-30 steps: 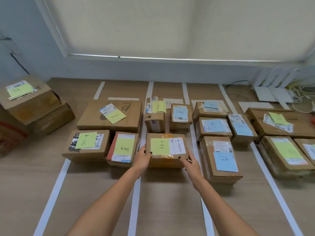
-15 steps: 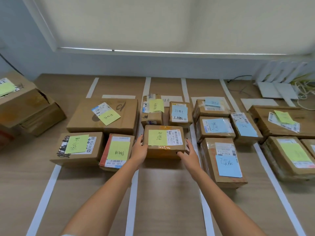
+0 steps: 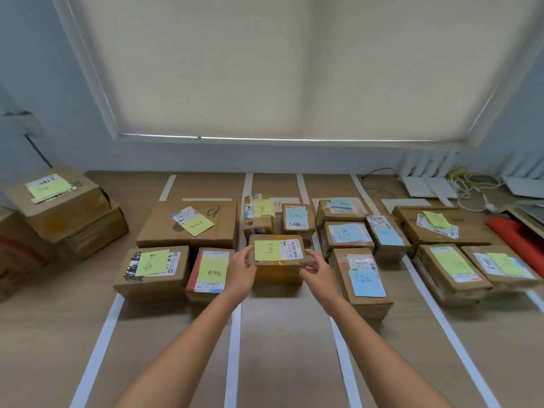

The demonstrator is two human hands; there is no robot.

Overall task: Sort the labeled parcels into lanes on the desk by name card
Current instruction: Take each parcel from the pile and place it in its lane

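The left hand (image 3: pixel 239 270) lies against the left end of a small brown parcel (image 3: pixel 276 260), fingers curved along its side and thumb up at the top edge, so it grips that end. The right hand (image 3: pixel 316 267) is at the parcel's near right corner with its fingers loosely curled; whether they touch the cardboard or hang just clear of it cannot be told. The parcel carries a yellow-green note (image 3: pixel 268 250) with handwriting and a white shipping label beside it, and it sits in the second lane from the left of the wooden desk (image 3: pixel 288 348), between two white tape strips (image 3: pixel 232 348). Just behind it stand two smaller boxes, one with a yellow note (image 3: pixel 263 208) and one with a blue note (image 3: pixel 296 217). To its left lie a red-edged parcel (image 3: pixel 210 273) and a parcel with black scribbles (image 3: pixel 153 267), with a large flat box (image 3: pixel 188 223) behind them. To the right, a box with a blue note (image 3: pixel 365 282) lies in the next lane, more blue-noted boxes behind it. Stacked cartons (image 3: pixel 61 207) sit at the far left.
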